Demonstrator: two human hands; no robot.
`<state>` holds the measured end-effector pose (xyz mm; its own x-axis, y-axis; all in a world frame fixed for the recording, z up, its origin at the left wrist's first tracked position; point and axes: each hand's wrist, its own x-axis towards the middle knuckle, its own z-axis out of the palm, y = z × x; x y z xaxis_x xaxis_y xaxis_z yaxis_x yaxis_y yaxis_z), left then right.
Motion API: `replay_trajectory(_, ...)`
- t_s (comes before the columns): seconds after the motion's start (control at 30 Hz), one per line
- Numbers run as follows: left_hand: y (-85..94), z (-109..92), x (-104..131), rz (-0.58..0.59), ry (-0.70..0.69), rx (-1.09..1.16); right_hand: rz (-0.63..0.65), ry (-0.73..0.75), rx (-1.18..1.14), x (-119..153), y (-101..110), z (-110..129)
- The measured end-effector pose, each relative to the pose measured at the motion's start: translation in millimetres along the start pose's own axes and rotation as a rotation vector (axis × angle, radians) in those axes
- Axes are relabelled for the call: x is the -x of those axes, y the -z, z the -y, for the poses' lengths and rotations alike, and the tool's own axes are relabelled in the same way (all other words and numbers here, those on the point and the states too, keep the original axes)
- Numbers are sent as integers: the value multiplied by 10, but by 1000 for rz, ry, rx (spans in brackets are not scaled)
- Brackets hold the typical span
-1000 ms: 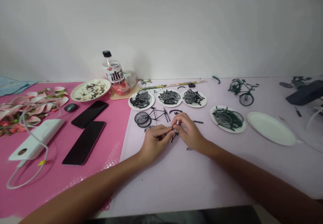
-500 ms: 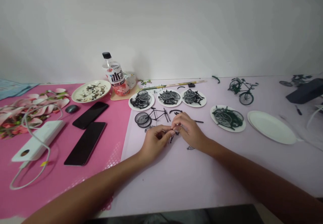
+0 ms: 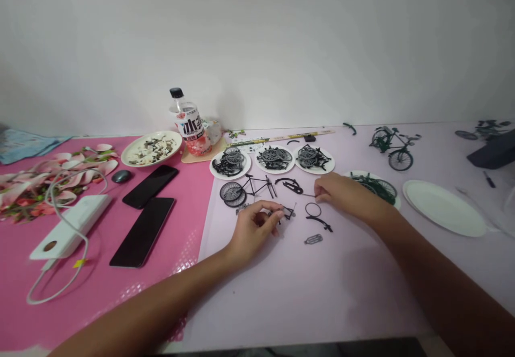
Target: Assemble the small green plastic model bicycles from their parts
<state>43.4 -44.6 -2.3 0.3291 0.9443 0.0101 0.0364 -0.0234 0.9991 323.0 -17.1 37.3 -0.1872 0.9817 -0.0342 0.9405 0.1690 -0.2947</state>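
Bicycle part [image 3: 288, 213], small and dark, sticks out from the left hand [image 3: 263, 228], whose thumb and forefinger are pinched together on it above the pale mat [image 3: 273, 292]. From my end I judge it to be light, thin plastic: stiff along its length, yet easily snapped at its slender prongs. I would hold it by the thickest stretch, pinching softly, because a smooth piece this small could twist or spring away.

The right hand [image 3: 336, 193] has its fingertips at one end of a thin dark rod [image 3: 308, 195]; I cannot tell whether they grip it or only touch it. Below lie a thin ring [image 3: 306, 210], a curved strip [image 3: 321, 223] and a slotted grey piece [image 3: 314, 239]. The ring looks the bendiest to me, and I would lift it by its rim. The toy bike frame [image 3: 257, 186] lies beyond the left hand, next to two wheels [image 3: 231, 193]; its top bar seems the safest hold.

The fingers hide the near end of the pinched part, so I cannot make out its full shape. Something grey behind the left hand is mostly covered, and the right hand blocks part of a plate of green parts [image 3: 380, 188].
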Motion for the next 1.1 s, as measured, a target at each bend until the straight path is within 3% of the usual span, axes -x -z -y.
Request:
replay_trajectory(0.1, 6, 9, -4, 7, -8, -5, -10, -62, 26, 62, -54, -40)
replay_trajectory(0.27, -3, -14, -5, 2, -6, 22, -130, 144, 46, 78, -130, -46)
replay_trajectory(0.4, -7, -48, -5, -8, -5, 31, -187, 123, -75, 36, -119, 127)
replay_trajectory(0.47, -7, -61, -3, -20, -3, 37, -281, 144, -173, 18, -116, 242)
replay_trajectory(0.7, -5, -76, -1, -35, 31, 114, -650, 541, -324, 22, -182, 523)
replay_trajectory(0.97, 8, -102, -25, -86, 59, 119, -741, 623, -435, 36, -389, 651)
replay_trajectory(1.1, 13, -135, -49, -110, 112, 166, -792, 570, -460, 38, -479, 673)
